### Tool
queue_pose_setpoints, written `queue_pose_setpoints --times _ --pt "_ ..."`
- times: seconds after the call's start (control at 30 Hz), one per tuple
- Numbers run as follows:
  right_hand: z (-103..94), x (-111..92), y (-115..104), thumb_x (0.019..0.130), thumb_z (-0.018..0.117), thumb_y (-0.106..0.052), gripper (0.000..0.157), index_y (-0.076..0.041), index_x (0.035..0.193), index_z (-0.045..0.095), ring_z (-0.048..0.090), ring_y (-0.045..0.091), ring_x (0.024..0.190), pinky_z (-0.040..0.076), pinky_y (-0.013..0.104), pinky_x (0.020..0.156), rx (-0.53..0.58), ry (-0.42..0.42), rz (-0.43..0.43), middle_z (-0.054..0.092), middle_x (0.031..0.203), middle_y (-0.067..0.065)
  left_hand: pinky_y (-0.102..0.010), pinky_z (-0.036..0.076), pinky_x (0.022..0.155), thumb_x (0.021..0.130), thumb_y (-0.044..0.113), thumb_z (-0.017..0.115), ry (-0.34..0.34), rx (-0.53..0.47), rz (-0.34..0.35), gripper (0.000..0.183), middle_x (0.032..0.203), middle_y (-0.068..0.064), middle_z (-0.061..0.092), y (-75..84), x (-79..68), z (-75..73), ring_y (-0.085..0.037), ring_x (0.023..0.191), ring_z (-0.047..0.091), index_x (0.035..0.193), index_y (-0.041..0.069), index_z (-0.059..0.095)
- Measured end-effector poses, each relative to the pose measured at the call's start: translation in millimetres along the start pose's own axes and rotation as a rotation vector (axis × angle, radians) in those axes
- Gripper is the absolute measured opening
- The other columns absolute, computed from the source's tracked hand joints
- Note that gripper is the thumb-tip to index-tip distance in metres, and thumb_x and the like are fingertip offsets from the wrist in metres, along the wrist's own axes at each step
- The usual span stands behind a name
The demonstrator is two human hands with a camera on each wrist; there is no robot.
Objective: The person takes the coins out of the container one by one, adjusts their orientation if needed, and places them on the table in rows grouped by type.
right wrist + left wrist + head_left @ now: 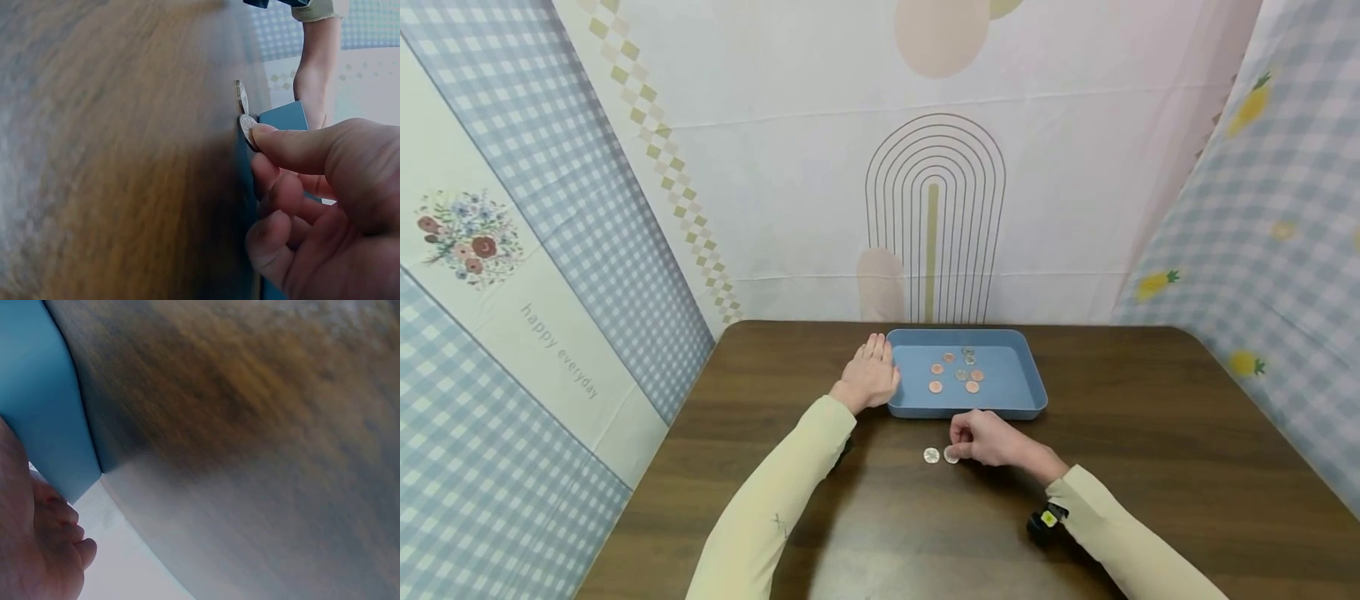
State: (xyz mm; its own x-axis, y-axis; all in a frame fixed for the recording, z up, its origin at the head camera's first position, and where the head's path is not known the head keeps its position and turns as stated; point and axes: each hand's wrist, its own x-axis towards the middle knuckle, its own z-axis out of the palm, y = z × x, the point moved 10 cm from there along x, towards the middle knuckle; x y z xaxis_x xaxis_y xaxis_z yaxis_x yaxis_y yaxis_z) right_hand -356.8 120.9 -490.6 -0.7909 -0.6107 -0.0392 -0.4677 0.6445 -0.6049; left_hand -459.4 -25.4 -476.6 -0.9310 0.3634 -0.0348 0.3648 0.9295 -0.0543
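Just in front of a shallow blue tray (1022, 400), my right hand (988, 440) pinches a silver coin (247, 129). The coin stands tilted, with my thumb against its face in the right wrist view. Another silver coin (931, 455) lies flat on the wooden table, just left of it. My left hand (872, 375) rests along the tray's left wall, its fingers straight and pointing to the back. Inside the tray, copper coins (936, 387) and silver coins (967, 352) are scattered, mostly toward its left and middle.
The dark wooden table (1150, 433) runs back to a hanging white cloth (790, 208) printed with arches. Checked cloths hang at both sides. A black wrist device (1043, 523) sits at my right cuff.
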Motion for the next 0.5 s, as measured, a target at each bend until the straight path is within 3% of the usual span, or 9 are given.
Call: queue_pose_setpoints --times 0.27,0.5 --pt "1.4 0.6 -4.3 0.088 0.073 -0.019 0.024 -0.017 0.072 0.055 0.046 0.004 0.053 0.039 0.02 0.052 -0.052 -0.019 0.029 0.051 0.06 -0.01 -0.041 0.017 0.125 0.104 0.034 0.024 0.005 -0.006 0.003 0.062 0.164 -0.019 0.015 -0.8 0.1 0.5 -0.032 0.153 0.016 0.154 -0.004 0.022" --pt "2.3 0.1 -5.9 0.089 0.072 -0.019 0.024 -0.016 0.073 0.055 0.047 0.004 0.05 0.041 0.021 0.05 -0.028 -0.04 0.023 0.05 0.059 -0.009 -0.04 0.018 0.125 0.104 0.034 0.024 0.014 0.002 0.009 0.062 0.163 -0.02 0.019 0.1 -2.1 -1.5 -0.032 0.152 0.018 0.153 -0.004 0.024"
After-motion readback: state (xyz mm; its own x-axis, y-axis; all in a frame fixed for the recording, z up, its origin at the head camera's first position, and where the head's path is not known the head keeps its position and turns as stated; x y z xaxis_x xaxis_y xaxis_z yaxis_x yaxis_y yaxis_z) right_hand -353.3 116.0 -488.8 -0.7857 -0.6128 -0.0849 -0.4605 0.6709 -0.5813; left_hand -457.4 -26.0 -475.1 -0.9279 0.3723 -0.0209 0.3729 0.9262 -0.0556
